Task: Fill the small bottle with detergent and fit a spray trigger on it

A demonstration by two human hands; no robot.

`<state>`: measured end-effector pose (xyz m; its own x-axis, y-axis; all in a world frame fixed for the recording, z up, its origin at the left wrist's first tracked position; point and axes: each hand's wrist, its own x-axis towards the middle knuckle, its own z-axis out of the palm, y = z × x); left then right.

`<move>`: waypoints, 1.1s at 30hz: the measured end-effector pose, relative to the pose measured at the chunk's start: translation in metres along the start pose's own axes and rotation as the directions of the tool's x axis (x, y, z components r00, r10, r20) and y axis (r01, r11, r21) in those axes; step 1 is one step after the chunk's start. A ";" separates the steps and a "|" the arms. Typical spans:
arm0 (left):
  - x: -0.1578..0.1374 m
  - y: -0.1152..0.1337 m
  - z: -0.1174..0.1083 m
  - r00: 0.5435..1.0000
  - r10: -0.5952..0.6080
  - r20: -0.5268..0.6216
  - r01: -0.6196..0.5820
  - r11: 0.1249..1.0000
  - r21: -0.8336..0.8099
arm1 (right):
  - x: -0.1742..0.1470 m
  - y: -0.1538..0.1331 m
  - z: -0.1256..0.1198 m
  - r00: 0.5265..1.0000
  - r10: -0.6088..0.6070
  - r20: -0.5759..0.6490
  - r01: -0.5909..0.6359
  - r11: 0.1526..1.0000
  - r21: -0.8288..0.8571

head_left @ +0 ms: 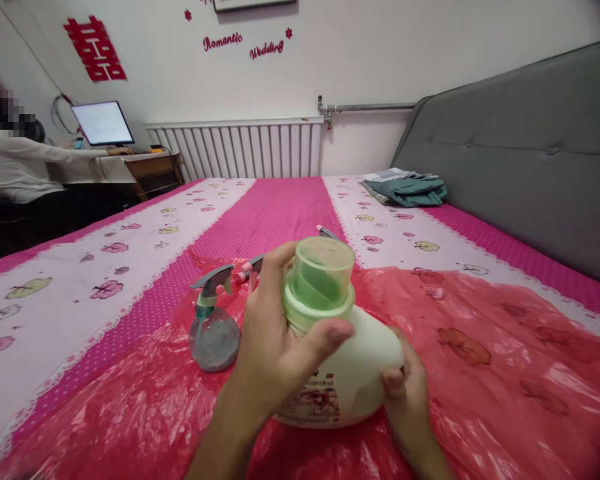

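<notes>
A large pale detergent bottle (pixel 365 353) with a printed label is held over a red plastic sheet (pixel 150 407) on the bed. My left hand (pixel 275 333) is closed around its translucent green cap (pixel 325 273) and neck, thumb across the front. My right hand (pixel 410 393) grips the bottle's right side, its other fingers partly hidden behind. Left of my left hand stands a clear spray bottle (pixel 214 343) with a grey trigger head. Behind my hand shows a grey and pink spray head (pixel 250 268). Another nozzle tip (pixel 326 231) shows behind the cap; the rest is hidden.
The bed has a pink and white patterned cover (pixel 280 207). Folded clothes (pixel 405 187) lie near the grey headboard (pixel 520 133). A radiator (pixel 250 148) lines the wall. At left, a person in a white sleeve (pixel 55 152) sits by a desk with a monitor (pixel 103 123).
</notes>
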<state>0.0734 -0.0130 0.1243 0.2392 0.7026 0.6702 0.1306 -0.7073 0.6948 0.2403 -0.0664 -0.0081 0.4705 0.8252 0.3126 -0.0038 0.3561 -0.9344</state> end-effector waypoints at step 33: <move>-0.001 -0.004 0.002 1.000 0.000 -0.021 0.001 0.999 0.040 | 0.001 0.000 0.003 0.998 -0.051 -0.026 0.052 0.998 0.019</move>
<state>0.0749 -0.0114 0.1202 0.2191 0.7041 0.6754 0.1696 -0.7092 0.6843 0.2379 -0.0638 -0.0075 0.4930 0.7941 0.3554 0.0038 0.4065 -0.9136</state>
